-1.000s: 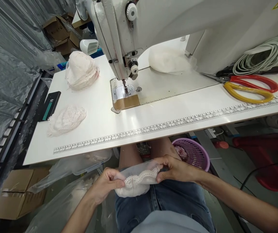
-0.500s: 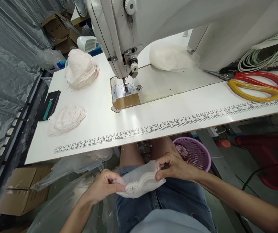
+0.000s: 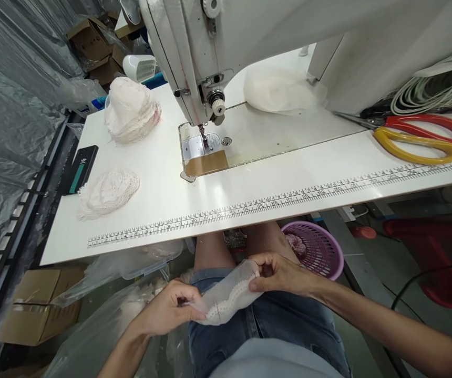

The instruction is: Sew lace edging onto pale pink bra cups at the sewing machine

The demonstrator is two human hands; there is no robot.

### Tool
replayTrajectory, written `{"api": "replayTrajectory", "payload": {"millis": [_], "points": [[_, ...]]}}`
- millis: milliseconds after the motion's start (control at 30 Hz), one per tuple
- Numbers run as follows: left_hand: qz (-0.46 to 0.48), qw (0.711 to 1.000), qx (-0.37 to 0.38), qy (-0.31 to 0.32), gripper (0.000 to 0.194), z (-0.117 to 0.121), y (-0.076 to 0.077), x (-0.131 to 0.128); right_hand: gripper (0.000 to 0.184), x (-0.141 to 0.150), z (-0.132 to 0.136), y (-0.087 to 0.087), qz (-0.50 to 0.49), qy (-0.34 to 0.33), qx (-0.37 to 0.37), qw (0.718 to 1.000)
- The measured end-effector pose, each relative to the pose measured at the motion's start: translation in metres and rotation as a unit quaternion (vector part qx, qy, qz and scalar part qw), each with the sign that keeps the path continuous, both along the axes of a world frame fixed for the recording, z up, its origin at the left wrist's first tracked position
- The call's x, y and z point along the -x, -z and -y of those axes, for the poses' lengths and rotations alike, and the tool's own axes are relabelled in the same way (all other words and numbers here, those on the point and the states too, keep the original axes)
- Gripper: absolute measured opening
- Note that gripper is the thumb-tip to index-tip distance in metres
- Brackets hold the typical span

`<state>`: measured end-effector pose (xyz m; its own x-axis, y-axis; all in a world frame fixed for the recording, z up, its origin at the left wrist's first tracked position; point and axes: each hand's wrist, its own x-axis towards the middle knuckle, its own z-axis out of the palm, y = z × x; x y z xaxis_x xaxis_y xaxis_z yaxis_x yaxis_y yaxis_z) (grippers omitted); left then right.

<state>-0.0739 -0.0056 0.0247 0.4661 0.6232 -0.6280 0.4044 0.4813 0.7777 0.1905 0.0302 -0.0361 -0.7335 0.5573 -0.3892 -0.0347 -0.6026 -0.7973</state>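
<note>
Over my lap I hold a small white fabric piece with a lace edge [image 3: 229,296] between both hands. My left hand [image 3: 168,312] pinches its lower left end. My right hand [image 3: 279,273] pinches its upper right end. The piece stretches slantwise between them, below the front edge of the white sewing table [image 3: 249,189]. The sewing machine [image 3: 210,58] stands on the table above, its needle over the metal plate [image 3: 200,149].
Two heaps of lace pieces [image 3: 131,113] [image 3: 108,194] and a dark phone [image 3: 80,170] lie at the table's left. Red and yellow scissors [image 3: 419,136] and a coiled cable [image 3: 439,86] lie right. A purple basket [image 3: 316,249] stands by my knee. Plastic bags [image 3: 123,268] and cardboard boxes [image 3: 32,310] sit lower left.
Both hands have shifted the fabric piece slightly; my left hand has dropped lower and the piece now slants more steeply, folded narrower.
</note>
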Motion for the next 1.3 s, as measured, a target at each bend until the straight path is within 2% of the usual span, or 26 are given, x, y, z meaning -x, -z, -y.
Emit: {"api": "replayTrajectory", "payload": {"millis": [167,367,733,1033,1300], "points": [[0.005,1.0,0.02,0.001,0.023,0.002,0.003,-0.001,0.035,0.001,0.002,-0.001,-0.01,-0.013,0.064,0.998],[0.02,1.0,0.016,0.007,0.024,0.004,0.002,0.0,0.032,0.0,0.002,-0.005,-0.018,-0.046,0.067,0.997],[0.035,0.999,-0.008,0.026,0.027,0.003,-0.001,0.001,0.029,0.001,0.002,-0.006,-0.02,-0.024,0.091,0.995],[0.019,0.999,-0.02,0.029,0.024,-0.001,0.002,0.001,0.031,-0.006,0.002,0.007,-0.014,-0.015,0.029,0.999],[0.047,0.998,0.033,0.034,0.021,-0.021,-0.001,-0.006,0.024,-0.018,-0.002,0.01,-0.055,-0.042,-0.01,0.998]]}}
